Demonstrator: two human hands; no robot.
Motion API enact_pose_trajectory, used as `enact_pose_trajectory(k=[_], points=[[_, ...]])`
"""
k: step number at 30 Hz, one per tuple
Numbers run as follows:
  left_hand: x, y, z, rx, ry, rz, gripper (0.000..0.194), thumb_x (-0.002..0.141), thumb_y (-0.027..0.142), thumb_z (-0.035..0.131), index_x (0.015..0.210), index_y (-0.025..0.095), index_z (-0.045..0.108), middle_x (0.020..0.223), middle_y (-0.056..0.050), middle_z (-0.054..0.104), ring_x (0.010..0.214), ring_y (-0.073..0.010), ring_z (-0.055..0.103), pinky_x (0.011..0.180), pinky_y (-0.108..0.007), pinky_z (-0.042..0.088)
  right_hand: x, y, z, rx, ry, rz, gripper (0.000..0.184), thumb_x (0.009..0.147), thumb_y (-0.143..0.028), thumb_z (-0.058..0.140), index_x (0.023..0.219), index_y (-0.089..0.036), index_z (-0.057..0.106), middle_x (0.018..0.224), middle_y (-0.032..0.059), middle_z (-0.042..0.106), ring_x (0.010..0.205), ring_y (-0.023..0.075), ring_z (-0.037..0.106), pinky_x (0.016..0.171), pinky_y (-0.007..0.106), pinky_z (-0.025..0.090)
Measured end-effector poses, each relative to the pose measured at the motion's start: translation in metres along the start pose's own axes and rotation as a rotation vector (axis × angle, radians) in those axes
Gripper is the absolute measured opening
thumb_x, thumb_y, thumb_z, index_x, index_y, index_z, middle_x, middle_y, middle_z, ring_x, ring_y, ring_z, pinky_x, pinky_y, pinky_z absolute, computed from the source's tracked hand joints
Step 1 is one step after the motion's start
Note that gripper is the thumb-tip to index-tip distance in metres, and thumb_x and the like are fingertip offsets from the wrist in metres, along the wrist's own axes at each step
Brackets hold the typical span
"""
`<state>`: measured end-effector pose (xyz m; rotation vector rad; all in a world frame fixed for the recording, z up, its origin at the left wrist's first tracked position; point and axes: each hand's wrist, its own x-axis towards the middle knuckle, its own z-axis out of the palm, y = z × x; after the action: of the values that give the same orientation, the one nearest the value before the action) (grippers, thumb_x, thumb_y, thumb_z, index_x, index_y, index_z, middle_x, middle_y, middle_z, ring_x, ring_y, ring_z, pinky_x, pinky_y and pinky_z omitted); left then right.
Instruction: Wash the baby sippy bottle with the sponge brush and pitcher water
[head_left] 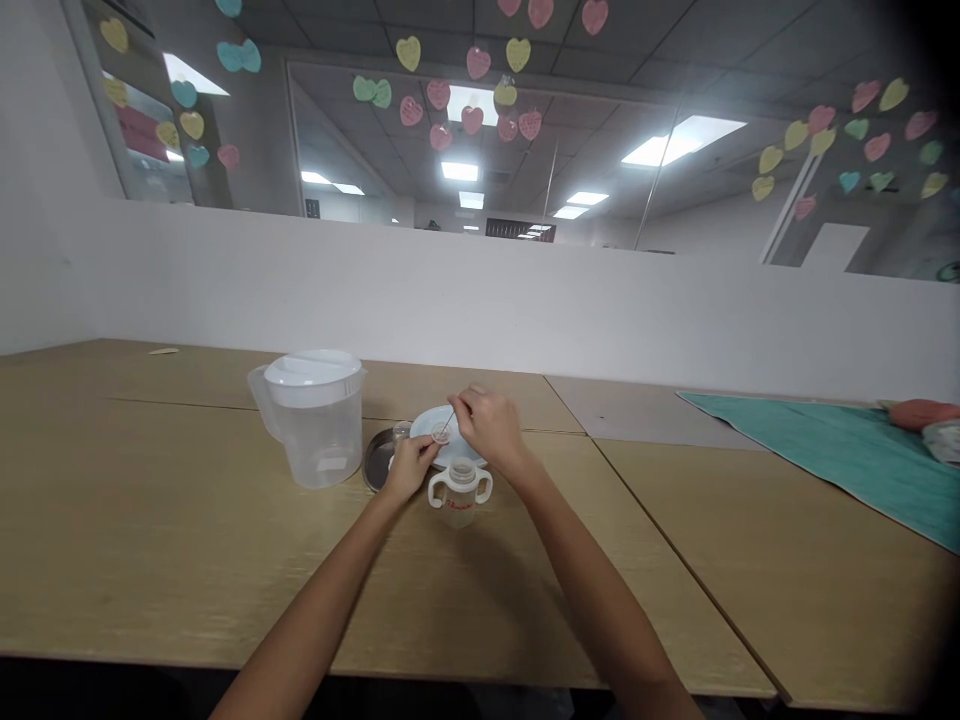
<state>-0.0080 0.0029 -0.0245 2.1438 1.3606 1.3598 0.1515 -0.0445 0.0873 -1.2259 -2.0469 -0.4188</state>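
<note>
Two bare forearms reach in over the near edge of the wood-coloured tabletop (225, 560). Between them, closest to the person, a clear bottle (459, 508) stands upright and uncapped, with white handles on both sides and red print on its front.

Just beyond it, the left hand (409, 467) has its fingers pinched narrow on a small round piece (441, 433), which is over the plate; whether it touches the plate I cannot tell. The right hand (489, 425), above and to the right, has its fingers closed on a thin rod (449, 420) slanting down to that piece.

Under the hands lies the pale plate (459, 455). Left of it sits a round metal tray (373, 468), partly hidden by the left hand, with a small clear object (401, 432) at its far side. Further left stands a lidded clear pitcher (322, 430), its handle pointing left.

Off to the right, a teal cloth (832, 455) is spread, a reddish item (924, 414) on its far end. Behind rises a white wall (450, 290), then glass dotted with heart-shaped notes (478, 63).
</note>
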Motion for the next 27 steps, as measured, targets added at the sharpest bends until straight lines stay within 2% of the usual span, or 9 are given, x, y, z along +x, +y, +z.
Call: enact_pose_trajectory(k=[3,6,9,11,14,16,20,24,27], points=[[-0.001,0.0,0.001,-0.016,-0.008,-0.024,0.037,0.081,0.041,0.047,0.076,0.013,0.069,0.062,-0.002,0.063,0.061,-0.0142,0.051,0.056,-0.022,0.036,0.0,0.002,-0.016,0.045,0.111,0.028,0.036,0.092,-0.032,0.037,0.072,-0.017,0.062,0.074,0.0028,0.058,0.066,0.0104,0.051,0.058,0.022,0.029],[-0.003,-0.002,0.004,-0.003,-0.019,0.013,0.036,0.082,0.04,0.046,0.074,0.014,0.069,0.07,-0.004,0.066,0.067,-0.0162,0.054,0.062,-0.024,0.039,-0.002,0.008,-0.038,0.148,0.341,0.068,0.035,0.092,-0.033,0.037,0.07,-0.016,0.058,0.07,0.0028,0.056,0.065,0.0106,0.049,0.06,0.022,0.031],[-0.004,-0.002,0.006,0.023,0.014,0.023,0.036,0.084,0.04,0.045,0.073,0.014,0.068,0.072,-0.005,0.066,0.067,-0.0155,0.053,0.063,-0.024,0.038,-0.002,0.025,-0.058,0.255,0.597,0.151,0.038,0.092,-0.037,0.035,0.071,-0.015,0.058,0.07,0.0032,0.057,0.062,0.0109,0.047,0.061,0.022,0.034],[-0.005,-0.001,0.006,0.053,0.031,0.02,0.037,0.085,0.04,0.044,0.07,0.014,0.067,0.069,-0.004,0.064,0.064,-0.0144,0.052,0.061,-0.023,0.036,0.0,0.043,-0.058,0.289,0.631,0.198,0.039,0.091,-0.04,0.038,0.072,-0.015,0.061,0.07,0.0034,0.059,0.061,0.0108,0.048,0.061,0.023,0.035],[-0.006,0.002,0.007,0.096,0.027,0.058,0.037,0.085,0.036,0.043,0.065,0.013,0.064,0.066,-0.004,0.062,0.065,-0.0142,0.051,0.062,-0.023,0.035,0.003,0.074,-0.029,0.319,0.486,0.306,0.043,0.089,-0.043,0.037,0.078,-0.013,0.066,0.072,0.0043,0.063,0.062,0.0114,0.051,0.062,0.023,0.037],[-0.006,0.004,0.007,0.1,0.025,0.062,0.033,0.084,0.033,0.044,0.065,0.014,0.064,0.069,-0.005,0.063,0.067,-0.015,0.051,0.063,-0.024,0.035,0.003,0.091,0.005,0.286,0.288,0.386,0.046,0.089,-0.042,0.036,0.078,-0.012,0.068,0.066,0.0048,0.063,0.06,0.0121,0.052,0.06,0.022,0.036],[-0.006,0.004,0.008,0.084,0.028,0.03,0.027,0.082,0.03,0.047,0.07,0.014,0.066,0.073,-0.006,0.065,0.069,-0.0161,0.052,0.064,-0.026,0.035,-0.007,0.103,0.065,0.099,-0.027,0.462,0.044,0.09,-0.04,0.037,0.079,-0.015,0.071,0.074,0.0078,0.067,0.065,0.0139,0.057,0.058,0.022,0.035],[-0.006,0.005,0.008,0.032,0.045,-0.005,0.028,0.081,0.033,0.049,0.073,0.013,0.067,0.073,-0.005,0.065,0.067,-0.0151,0.053,0.063,-0.025,0.036,-0.017,0.103,0.089,-0.068,-0.194,0.526,0.041,0.091,-0.04,0.035,0.097,-0.02,0.069,0.094,0.0116,0.068,0.082,0.0176,0.062,0.064,0.023,0.037],[-0.006,0.008,0.007,0.015,0.038,0.005,0.03,0.082,0.036,0.049,0.071,0.014,0.066,0.07,-0.004,0.064,0.065,-0.014,0.052,0.062,-0.023,0.036,-0.02,0.105,0.095,-0.111,-0.246,0.574,0.041,0.091,-0.04,0.036,0.097,-0.017,0.069,0.093,0.0145,0.067,0.085,0.0195,0.062,0.067,0.024,0.039]])
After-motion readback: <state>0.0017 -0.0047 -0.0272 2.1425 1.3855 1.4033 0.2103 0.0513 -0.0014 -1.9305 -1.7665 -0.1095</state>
